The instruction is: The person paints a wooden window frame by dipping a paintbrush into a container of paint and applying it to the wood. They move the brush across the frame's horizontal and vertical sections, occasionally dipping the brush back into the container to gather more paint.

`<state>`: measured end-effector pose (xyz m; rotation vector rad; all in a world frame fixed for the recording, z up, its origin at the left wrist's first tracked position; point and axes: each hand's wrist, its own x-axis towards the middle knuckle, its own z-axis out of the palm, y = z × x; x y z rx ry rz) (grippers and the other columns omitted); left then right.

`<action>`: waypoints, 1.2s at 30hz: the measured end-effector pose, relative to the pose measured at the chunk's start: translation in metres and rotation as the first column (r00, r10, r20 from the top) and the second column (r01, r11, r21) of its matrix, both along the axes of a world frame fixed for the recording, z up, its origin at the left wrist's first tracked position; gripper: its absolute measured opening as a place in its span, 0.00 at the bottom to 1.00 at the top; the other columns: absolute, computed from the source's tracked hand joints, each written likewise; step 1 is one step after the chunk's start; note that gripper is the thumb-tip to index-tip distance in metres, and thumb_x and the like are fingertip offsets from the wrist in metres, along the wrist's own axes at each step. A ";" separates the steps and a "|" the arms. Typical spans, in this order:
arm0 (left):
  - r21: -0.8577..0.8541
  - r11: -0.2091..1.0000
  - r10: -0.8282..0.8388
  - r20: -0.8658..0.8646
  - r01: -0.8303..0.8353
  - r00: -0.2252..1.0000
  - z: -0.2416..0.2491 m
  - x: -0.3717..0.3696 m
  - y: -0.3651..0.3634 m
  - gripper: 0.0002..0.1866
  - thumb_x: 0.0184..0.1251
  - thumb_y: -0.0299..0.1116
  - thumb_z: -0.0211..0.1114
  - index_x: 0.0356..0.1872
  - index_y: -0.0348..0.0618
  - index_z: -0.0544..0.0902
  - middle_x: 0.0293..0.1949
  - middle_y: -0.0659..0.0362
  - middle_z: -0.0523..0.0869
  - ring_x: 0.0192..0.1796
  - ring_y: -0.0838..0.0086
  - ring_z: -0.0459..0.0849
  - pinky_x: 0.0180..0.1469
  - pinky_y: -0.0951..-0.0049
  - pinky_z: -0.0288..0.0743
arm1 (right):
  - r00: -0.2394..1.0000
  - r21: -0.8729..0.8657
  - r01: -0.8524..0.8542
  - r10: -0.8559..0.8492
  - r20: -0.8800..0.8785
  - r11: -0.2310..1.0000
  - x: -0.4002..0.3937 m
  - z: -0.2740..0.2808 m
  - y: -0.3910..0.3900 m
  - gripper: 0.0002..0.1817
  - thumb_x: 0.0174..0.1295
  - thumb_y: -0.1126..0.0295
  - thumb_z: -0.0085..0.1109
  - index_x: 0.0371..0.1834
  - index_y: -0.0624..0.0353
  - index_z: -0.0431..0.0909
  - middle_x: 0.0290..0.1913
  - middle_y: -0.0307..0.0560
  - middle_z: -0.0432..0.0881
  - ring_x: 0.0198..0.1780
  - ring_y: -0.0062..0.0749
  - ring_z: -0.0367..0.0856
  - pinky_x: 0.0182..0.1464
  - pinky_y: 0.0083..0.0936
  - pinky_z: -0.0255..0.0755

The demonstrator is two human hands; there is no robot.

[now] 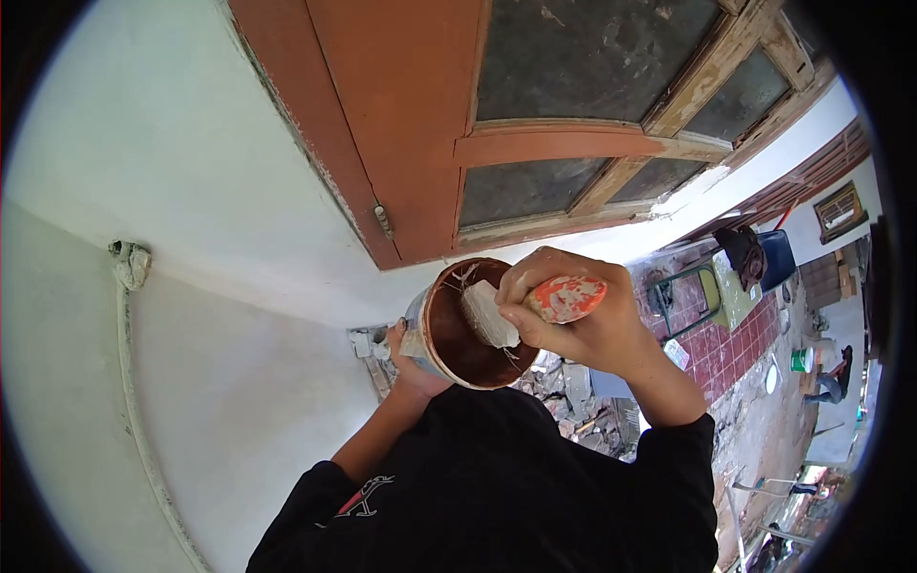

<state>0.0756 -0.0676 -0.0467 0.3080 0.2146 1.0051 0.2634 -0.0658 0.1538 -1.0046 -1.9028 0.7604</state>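
Note:
My left hand [409, 361] is wrapped around the side of a paint can [442, 361], tilted so its brown inside faces me. In my right hand [602, 315] is a paintbrush [492, 315], gripped by its orange handle with whitish paint smears. The brush's pale, paint-caked head lies over the can's mouth, with stray bristles spreading near the rim. The bottom of the can is mostly hidden behind the brush. Just beyond the can is the lower edge of a reddish-brown painted window frame [382, 143].
Pale walls [239, 334] stand at the left, with a pipe [127, 353] running along one. Broken rubble [573, 392] lies below me. Farther right are a chair [690, 298], a table [735, 296], a green bucket [801, 360] and a person [829, 384].

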 end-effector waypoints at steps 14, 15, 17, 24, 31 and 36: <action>-0.125 0.989 -0.072 0.068 0.080 0.995 -0.033 -0.007 -0.005 0.50 0.67 0.73 0.38 0.81 0.48 0.58 0.80 0.50 0.60 0.81 0.52 0.59 0.81 0.44 0.52 | 0.995 0.008 0.080 -0.080 -0.067 0.997 0.014 -0.008 0.002 0.08 0.60 0.77 0.72 0.33 0.67 0.80 0.33 0.49 0.86 0.36 0.31 0.86 0.41 0.25 0.79; -0.119 0.990 -0.071 0.031 0.074 0.997 -0.031 -0.006 -0.004 0.50 0.66 0.73 0.38 0.81 0.48 0.58 0.80 0.50 0.60 0.81 0.52 0.59 0.80 0.44 0.52 | 0.995 -0.042 0.070 -0.072 -0.067 0.997 0.010 -0.008 0.000 0.08 0.61 0.76 0.71 0.33 0.66 0.80 0.33 0.49 0.86 0.36 0.28 0.86 0.40 0.24 0.78; -0.111 0.992 -0.071 -0.042 0.066 0.997 -0.028 -0.005 -0.007 0.49 0.66 0.73 0.39 0.81 0.50 0.58 0.80 0.51 0.60 0.81 0.53 0.58 0.80 0.44 0.52 | 0.996 -0.009 0.079 -0.079 -0.040 0.997 0.011 -0.012 0.000 0.07 0.61 0.76 0.71 0.33 0.65 0.80 0.34 0.49 0.86 0.35 0.26 0.85 0.40 0.23 0.78; -0.161 0.985 -0.032 0.173 0.060 0.984 -0.019 0.005 -0.010 0.50 0.64 0.77 0.40 0.80 0.55 0.60 0.80 0.53 0.61 0.80 0.53 0.60 0.79 0.41 0.54 | 0.710 -0.160 0.252 -0.295 -0.639 0.954 0.053 -0.033 -0.006 0.13 0.75 0.64 0.59 0.40 0.65 0.76 0.34 0.48 0.84 0.29 0.25 0.83 0.28 0.18 0.75; -0.177 0.963 -0.105 0.456 0.205 0.884 -0.053 0.008 -0.004 0.52 0.62 0.81 0.40 0.80 0.58 0.59 0.79 0.53 0.61 0.79 0.49 0.62 0.74 0.37 0.62 | 0.021 -0.447 0.153 -0.455 -0.890 0.881 0.067 -0.085 0.004 0.10 0.75 0.63 0.59 0.43 0.58 0.75 0.41 0.46 0.83 0.33 0.25 0.83 0.33 0.19 0.79; -0.235 0.953 -0.131 0.253 0.192 0.959 -0.037 0.014 0.000 0.52 0.59 0.82 0.41 0.80 0.62 0.58 0.79 0.52 0.60 0.77 0.45 0.63 0.67 0.29 0.67 | -0.227 -0.410 -0.008 -0.401 -0.888 0.912 0.064 -0.086 0.009 0.05 0.73 0.67 0.60 0.41 0.55 0.78 0.41 0.43 0.83 0.38 0.27 0.81 0.37 0.23 0.77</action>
